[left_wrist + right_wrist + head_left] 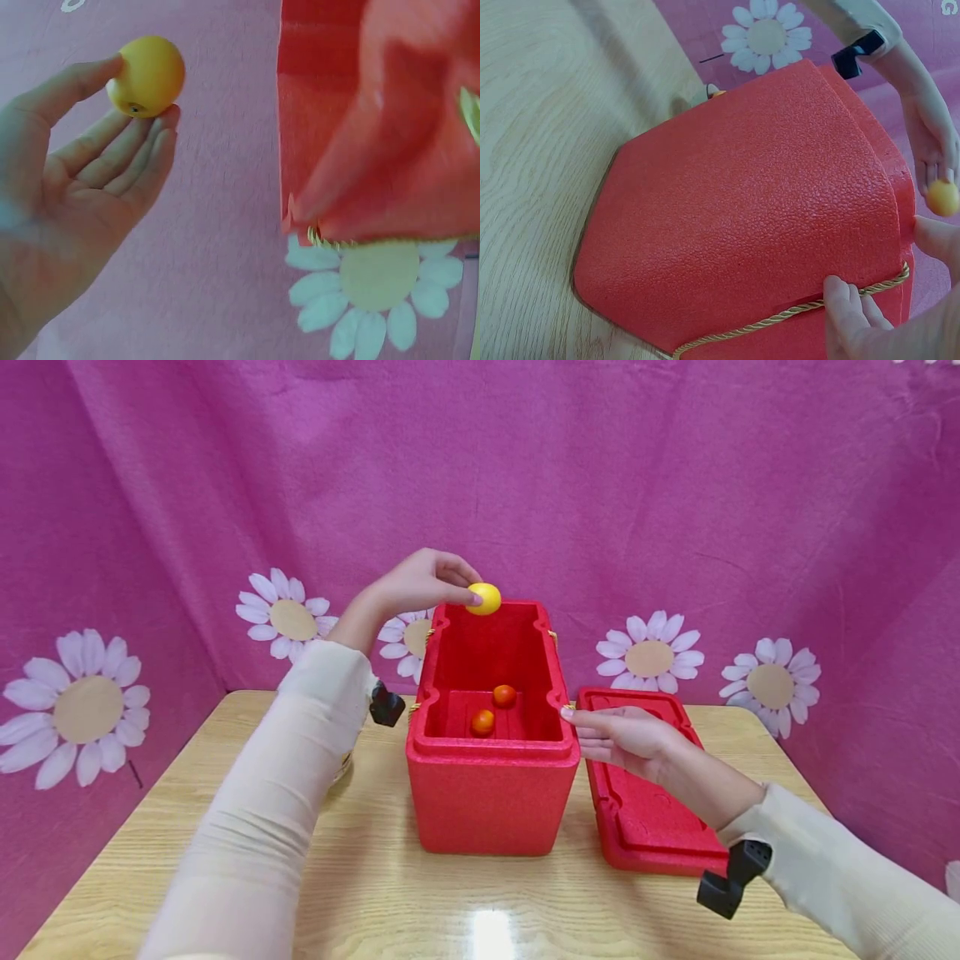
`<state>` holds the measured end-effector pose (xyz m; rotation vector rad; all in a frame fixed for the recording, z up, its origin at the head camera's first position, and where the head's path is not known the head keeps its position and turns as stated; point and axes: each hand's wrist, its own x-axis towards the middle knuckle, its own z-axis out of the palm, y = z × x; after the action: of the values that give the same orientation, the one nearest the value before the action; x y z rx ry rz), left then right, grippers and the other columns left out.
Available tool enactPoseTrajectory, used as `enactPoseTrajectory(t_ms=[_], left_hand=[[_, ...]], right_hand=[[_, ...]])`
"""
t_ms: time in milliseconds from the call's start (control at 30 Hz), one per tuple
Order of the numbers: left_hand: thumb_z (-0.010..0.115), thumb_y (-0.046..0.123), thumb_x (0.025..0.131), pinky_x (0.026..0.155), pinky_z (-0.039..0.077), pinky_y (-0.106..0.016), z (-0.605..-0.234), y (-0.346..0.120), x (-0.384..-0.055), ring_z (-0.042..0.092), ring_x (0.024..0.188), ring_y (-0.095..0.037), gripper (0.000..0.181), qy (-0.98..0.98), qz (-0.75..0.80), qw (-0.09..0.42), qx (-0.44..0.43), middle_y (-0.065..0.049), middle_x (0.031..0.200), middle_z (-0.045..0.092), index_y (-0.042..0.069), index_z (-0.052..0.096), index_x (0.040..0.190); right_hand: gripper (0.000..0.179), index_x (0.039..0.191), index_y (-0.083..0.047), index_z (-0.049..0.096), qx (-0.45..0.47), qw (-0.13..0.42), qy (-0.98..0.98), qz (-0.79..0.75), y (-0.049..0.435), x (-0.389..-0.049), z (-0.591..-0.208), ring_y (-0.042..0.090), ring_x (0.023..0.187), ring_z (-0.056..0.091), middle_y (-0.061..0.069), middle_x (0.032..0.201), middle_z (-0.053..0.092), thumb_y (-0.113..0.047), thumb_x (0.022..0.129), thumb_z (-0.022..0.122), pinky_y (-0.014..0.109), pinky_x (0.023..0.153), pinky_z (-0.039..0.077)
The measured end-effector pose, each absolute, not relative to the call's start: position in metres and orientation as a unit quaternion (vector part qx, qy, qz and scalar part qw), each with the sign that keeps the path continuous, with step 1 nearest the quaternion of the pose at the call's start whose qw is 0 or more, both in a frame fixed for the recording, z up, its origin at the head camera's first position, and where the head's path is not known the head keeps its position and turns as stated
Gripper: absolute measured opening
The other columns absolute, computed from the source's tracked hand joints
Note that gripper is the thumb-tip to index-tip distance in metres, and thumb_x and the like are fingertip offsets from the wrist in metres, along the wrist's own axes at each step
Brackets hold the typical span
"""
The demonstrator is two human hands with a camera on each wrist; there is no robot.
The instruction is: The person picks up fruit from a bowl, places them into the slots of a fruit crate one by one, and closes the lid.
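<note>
My left hand [431, 581] pinches a yellow round fruit [484, 599] between thumb and fingertips, above the far part of an open red foam box [491, 802]. A small dark stem spot shows on the fruit in the left wrist view. Two orange-red tomatoes [483, 722] lie apart on the box floor. At the box's right side is my right hand [626, 739], its thumb at the rim and its fingers extended against the outer wall. In the right wrist view those fingers [847, 307] touch a gold cord [757, 324] strung along the wall.
The red lid [660, 810] lies flat on the wooden table [375, 893], right of the box. Partly hidden behind my left sleeve stands a small container [343, 767]. A pink cloth [525, 468] with white flowers hangs behind and beside the table.
</note>
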<state>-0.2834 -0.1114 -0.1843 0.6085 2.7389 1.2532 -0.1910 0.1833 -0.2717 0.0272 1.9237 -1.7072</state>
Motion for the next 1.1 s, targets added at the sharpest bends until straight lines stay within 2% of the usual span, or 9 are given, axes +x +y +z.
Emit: enactPoseTrajectory(t_ms=[333, 467, 567, 767, 1100], left_hand=[[0.067, 0.023, 0.087, 0.1, 0.048, -0.032, -0.185, -0.087, -0.304, 0.064, 0.107, -0.022, 0.033, 0.83, 0.523, 0.007, 0.192, -0.008, 0.112, 0.069, 0.011, 0.064, 0.118], [0.067, 0.018, 0.088, 0.1, 0.05, -0.033, -0.188, -0.08, -0.313, 0.066, 0.101, -0.018, 0.034, 0.793, 0.582, 0.002, 0.18, -0.011, 0.113, 0.068, 0.007, 0.062, 0.119], [0.066, 0.016, 0.089, 0.101, 0.05, -0.034, -0.192, -0.075, -0.317, 0.066, 0.103, -0.019, 0.034, 0.776, 0.608, 0.01, 0.166, -0.013, 0.118, 0.066, 0.005, 0.061, 0.121], [0.066, 0.02, 0.089, 0.105, 0.047, -0.035, -0.202, -0.071, -0.321, 0.062, 0.115, -0.025, 0.037, 0.792, 0.6, 0.043, 0.106, -0.011, 0.128, 0.061, 0.009, 0.06, 0.124], [0.065, 0.017, 0.09, 0.105, 0.047, -0.036, -0.213, -0.066, -0.324, 0.059, 0.117, -0.029, 0.034, 0.811, 0.578, 0.071, 0.055, -0.014, 0.127, 0.059, 0.003, 0.06, 0.121]], right_hand=[[0.062, 0.141, 0.005, 0.038, 0.006, 0.279, 0.717, -0.639, 0.184, -0.191, -0.271, 0.004, 0.085, 0.071, -0.008, 0.09, 0.071, -0.029, 0.094, 0.059, 0.021, 0.081, 0.057], [0.062, 0.141, 0.005, 0.038, 0.006, 0.278, 0.716, -0.641, 0.184, -0.191, -0.271, 0.004, 0.085, 0.071, -0.008, 0.09, 0.071, -0.029, 0.094, 0.06, 0.021, 0.081, 0.057], [0.062, 0.141, 0.005, 0.038, 0.009, 0.279, 0.715, -0.64, 0.184, -0.191, -0.271, 0.004, 0.085, 0.071, -0.008, 0.09, 0.072, -0.029, 0.094, 0.06, 0.021, 0.081, 0.057], [0.067, 0.143, 0.006, 0.035, 0.015, 0.281, 0.716, -0.638, 0.184, -0.19, -0.272, 0.004, 0.085, 0.071, -0.008, 0.089, 0.072, -0.031, 0.094, 0.06, 0.021, 0.082, 0.057], [0.065, 0.142, 0.005, 0.037, 0.014, 0.279, 0.726, -0.628, 0.184, -0.188, -0.271, 0.004, 0.086, 0.071, -0.008, 0.09, 0.072, -0.032, 0.094, 0.06, 0.023, 0.086, 0.056]])
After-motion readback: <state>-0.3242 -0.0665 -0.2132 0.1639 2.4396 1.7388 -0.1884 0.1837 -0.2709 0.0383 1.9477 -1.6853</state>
